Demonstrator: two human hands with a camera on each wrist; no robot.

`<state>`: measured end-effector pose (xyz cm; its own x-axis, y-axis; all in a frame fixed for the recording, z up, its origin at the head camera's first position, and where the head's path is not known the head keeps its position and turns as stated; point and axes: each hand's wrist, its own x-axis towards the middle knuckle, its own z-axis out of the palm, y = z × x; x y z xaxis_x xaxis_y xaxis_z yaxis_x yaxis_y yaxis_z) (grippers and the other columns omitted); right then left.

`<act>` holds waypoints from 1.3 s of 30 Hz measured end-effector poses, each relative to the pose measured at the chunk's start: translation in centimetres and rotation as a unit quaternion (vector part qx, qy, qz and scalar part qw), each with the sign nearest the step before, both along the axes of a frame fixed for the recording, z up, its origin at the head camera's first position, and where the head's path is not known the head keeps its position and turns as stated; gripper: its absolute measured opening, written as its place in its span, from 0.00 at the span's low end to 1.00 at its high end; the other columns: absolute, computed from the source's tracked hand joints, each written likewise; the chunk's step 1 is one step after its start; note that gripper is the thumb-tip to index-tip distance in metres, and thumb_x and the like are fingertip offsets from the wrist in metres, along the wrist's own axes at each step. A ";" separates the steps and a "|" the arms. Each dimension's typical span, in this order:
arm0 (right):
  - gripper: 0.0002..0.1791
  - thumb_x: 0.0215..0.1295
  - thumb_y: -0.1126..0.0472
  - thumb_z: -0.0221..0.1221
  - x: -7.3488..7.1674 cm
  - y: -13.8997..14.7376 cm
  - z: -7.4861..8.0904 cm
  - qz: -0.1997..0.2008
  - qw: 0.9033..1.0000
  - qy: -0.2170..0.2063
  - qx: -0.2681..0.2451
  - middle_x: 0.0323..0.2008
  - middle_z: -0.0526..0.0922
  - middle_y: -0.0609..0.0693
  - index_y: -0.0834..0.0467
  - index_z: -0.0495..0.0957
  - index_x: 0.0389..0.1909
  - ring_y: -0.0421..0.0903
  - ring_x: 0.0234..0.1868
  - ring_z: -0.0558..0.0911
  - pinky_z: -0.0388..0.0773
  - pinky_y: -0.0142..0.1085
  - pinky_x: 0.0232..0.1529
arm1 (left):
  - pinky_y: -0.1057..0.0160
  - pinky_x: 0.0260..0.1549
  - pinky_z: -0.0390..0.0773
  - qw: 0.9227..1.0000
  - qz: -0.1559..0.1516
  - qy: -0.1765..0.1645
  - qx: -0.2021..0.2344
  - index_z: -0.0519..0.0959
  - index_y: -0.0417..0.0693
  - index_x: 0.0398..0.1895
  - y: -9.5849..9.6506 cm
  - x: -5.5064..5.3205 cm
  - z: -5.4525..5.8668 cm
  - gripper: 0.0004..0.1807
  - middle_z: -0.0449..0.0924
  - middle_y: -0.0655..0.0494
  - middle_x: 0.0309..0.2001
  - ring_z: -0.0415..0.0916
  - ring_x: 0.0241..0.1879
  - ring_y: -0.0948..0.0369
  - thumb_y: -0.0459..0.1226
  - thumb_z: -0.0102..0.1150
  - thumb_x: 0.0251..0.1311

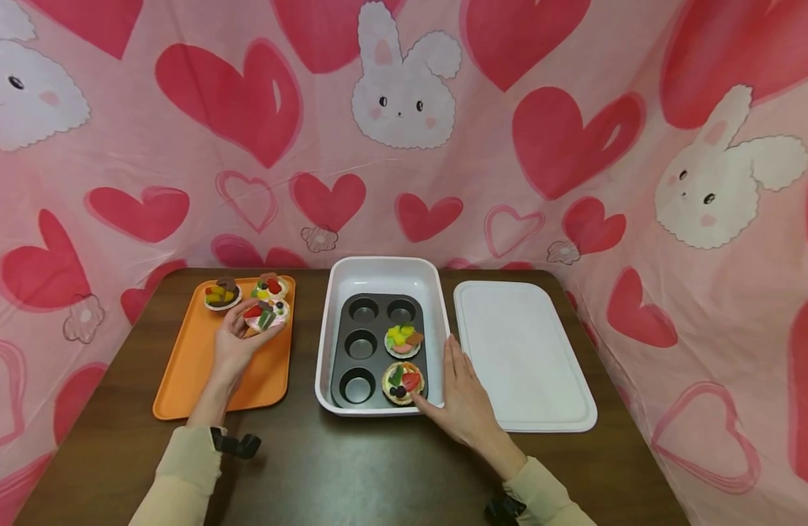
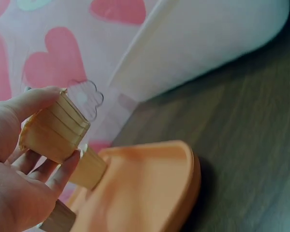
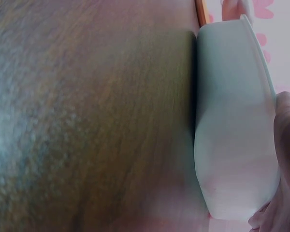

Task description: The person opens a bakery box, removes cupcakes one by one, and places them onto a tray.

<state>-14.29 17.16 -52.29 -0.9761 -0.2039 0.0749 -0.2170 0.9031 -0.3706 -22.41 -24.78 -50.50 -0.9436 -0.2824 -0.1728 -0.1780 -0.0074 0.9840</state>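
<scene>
My left hand [image 1: 236, 343] holds a fruit tart [image 1: 267, 315] above an orange tray [image 1: 259, 398], thumb and fingertips around its sides. In the left wrist view its pleated tan cup [image 2: 57, 128] shows from below. Behind it on the tray sit a tart with dark and yellow topping [image 1: 223, 294] and another fruit tart [image 1: 270, 286]. With fingers straight along the outside and thumb over the rim, my right hand [image 1: 466, 405] rests at the near right corner of a white bin [image 1: 321, 351]. A dark muffin pan [image 1: 347, 365] inside carries two fruit tarts [image 1: 403, 341] in its right column.
A flat white lid [image 1: 522, 351] lies on the wooden table [image 1: 351, 475] to the right of the bin. Pink fabric with hearts and rabbits [image 1: 404, 197] hangs behind the table and along its sides.
</scene>
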 end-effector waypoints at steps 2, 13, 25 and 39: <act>0.68 0.66 0.26 0.63 -0.1 0.0 0.0 0.001 1.000 0.001 -0.001 0.90 0.47 0.63 0.65 0.44 0.89 0.67 0.87 0.61 0.71 0.62 0.80 | 0.85 0.50 0.79 1.000 0.001 -0.006 -0.008 0.70 0.57 0.77 -0.4 -0.1 -0.4 0.39 0.77 0.77 0.54 0.73 0.57 0.72 0.33 0.77 0.66; 0.68 0.66 0.26 0.63 0.0 0.0 0.1 0.005 1.000 0.003 -0.002 0.90 0.47 0.64 0.66 0.44 0.89 0.69 0.86 0.62 0.71 0.63 0.79 | 0.86 0.49 0.78 0.999 0.001 -0.025 -0.039 0.67 0.55 0.79 -1.4 -0.6 -1.6 0.39 0.74 0.55 0.72 0.71 0.56 0.72 0.36 0.75 0.69; 0.68 0.66 0.26 0.63 -0.2 0.1 0.2 0.004 1.000 -0.002 -0.007 0.91 0.46 0.63 0.65 0.43 0.89 0.69 0.86 0.61 0.72 0.64 0.78 | 0.83 0.57 0.71 0.995 -0.013 -0.028 -0.090 0.60 0.43 0.84 -1.3 -1.7 -3.1 0.43 0.70 0.39 0.82 0.69 0.71 0.54 0.34 0.72 0.71; 0.68 0.66 0.27 0.63 -0.2 0.0 0.3 0.008 1.000 -0.006 -0.011 0.91 0.45 0.63 0.65 0.43 0.89 0.69 0.87 0.60 0.70 0.65 0.79 | 0.87 0.53 0.71 0.994 -0.010 -0.008 -0.108 0.60 0.39 0.83 -1.0 -2.0 -3.4 0.42 0.66 0.35 0.83 0.69 0.75 0.45 0.31 0.71 0.71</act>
<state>-14.52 17.19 -52.04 -0.9738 -0.2170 0.0682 -0.2261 0.8911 -0.3935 -24.37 -25.81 -53.90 -0.9472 -0.2953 -0.1247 -0.1912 0.2085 0.9591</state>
